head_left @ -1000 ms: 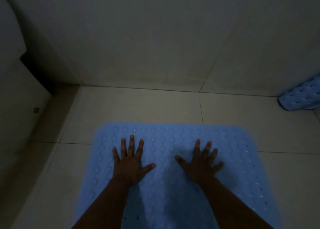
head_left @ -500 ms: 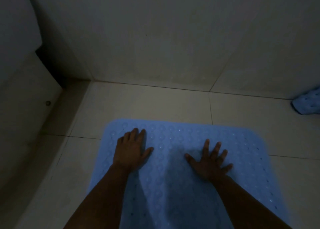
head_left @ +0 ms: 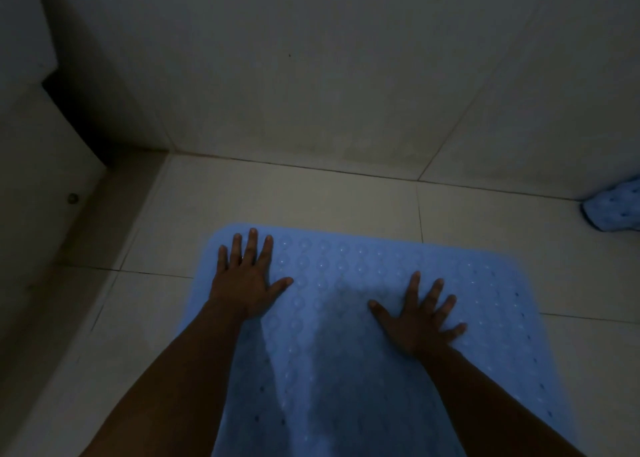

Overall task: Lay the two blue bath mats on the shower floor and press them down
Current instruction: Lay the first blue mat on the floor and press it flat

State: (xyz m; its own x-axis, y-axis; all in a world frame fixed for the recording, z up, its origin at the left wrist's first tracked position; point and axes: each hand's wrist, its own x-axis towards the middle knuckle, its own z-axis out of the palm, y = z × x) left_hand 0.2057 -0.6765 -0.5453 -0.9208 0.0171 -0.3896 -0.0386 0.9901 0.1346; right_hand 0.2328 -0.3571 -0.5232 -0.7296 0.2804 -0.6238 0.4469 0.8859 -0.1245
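Blue, dimpled and perforated, the first bath mat (head_left: 363, 318) lay flat on the tiled shower floor (head_left: 311, 197), its far edge near the back wall (head_left: 311, 75) but not touching it, with a strip of bare tile between. The left hand (head_left: 247, 280) rested palm-down at the mat's far-left corner, fingers straight and close together, tips reaching the far edge. The right hand (head_left: 417, 321) lay palm-down toward the mat's right half, fingers spread flat. Neither hand gripped anything; both were extended and bearing on the surface. The second bath mat (head_left: 614, 209) was seen only in part at the right edge of the view, bunched or rolled against the base of the wall, well apart from the first and not laid out. Lighting was poor; whether the first mat sat fully flush along its near portion could not be determined. Assessment: the step in hand was the pressing of the first mat, roughly the task's midpoint. The next move would likely call for pressing the far-right corner and remaining edges, then fetching the second mat, unrolling it beside the first and pressing it likewise.
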